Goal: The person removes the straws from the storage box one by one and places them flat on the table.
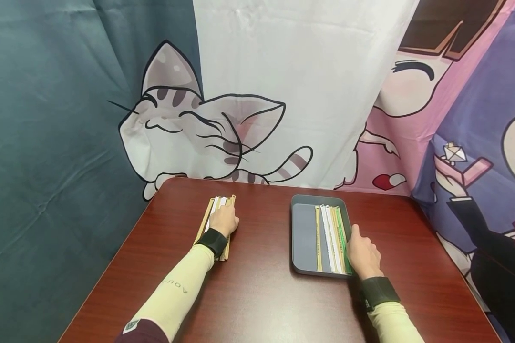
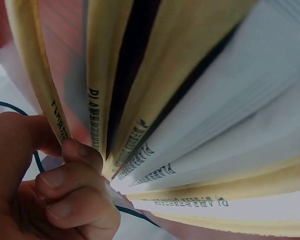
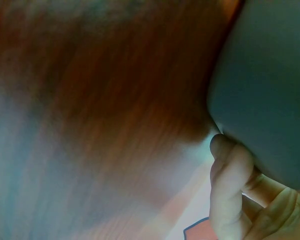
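Note:
On the left of the table, a row of thin tan and white paper packets (image 1: pixel 204 224) stands on edge, fanned apart in the left wrist view, with black print along their edges. My left hand (image 1: pixel 224 220) reaches over the row from above. Its thumb and fingers pinch a tan packet (image 2: pixel 32 55) at the end of the fan. A grey tray (image 1: pixel 303 238) sits at the right, holding several upright packets (image 1: pixel 332 238) in yellow, white, tan and green. My right hand (image 1: pixel 364 255) grips the tray's right wall, its bent fingers (image 3: pixel 232 175) against the outside.
The brown table (image 1: pixel 262 286) has bare wood between the row and the tray. Behind it hangs a cartoon-printed curtain (image 1: pixel 257 57), close to the table's far edge. The tray's left part has bare floor.

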The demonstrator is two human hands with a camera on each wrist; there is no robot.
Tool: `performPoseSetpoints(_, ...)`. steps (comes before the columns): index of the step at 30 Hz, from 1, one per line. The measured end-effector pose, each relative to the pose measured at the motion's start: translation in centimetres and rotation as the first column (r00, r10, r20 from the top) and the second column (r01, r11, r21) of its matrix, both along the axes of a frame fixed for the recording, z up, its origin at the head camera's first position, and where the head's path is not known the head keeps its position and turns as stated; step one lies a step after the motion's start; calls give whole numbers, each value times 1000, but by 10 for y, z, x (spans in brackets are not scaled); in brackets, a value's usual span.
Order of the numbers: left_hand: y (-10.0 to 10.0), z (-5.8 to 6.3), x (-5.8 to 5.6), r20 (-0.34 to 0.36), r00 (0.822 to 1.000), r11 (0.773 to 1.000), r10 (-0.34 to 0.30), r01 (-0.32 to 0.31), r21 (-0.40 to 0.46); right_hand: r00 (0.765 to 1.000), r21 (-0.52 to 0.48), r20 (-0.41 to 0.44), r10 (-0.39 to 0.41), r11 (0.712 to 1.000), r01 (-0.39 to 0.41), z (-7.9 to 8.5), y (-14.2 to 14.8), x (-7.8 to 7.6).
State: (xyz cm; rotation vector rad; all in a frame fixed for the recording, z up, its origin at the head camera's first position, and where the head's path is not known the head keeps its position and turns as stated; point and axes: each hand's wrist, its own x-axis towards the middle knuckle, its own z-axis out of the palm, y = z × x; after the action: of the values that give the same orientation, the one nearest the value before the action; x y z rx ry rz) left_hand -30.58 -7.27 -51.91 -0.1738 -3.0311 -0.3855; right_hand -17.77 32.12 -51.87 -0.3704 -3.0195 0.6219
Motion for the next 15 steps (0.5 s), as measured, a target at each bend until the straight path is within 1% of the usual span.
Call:
performPoseSetpoints(4, -2, -1, -1, 33, 999, 1000, -3, 4, -12, 1000, 7, -2, -1, 1000, 1, 0, 0, 0)
performPoseSetpoints(9, -5, -4, -3, 87, 996, 999, 11, -8, -33, 1000, 7, 2, -2, 1000, 2, -2, 1, -1)
performPoseSetpoints(15, -7, -7, -6, 106, 994, 999, 35, -30, -45, 1000, 7, 5, -6, 1000, 6, -1, 1, -2)
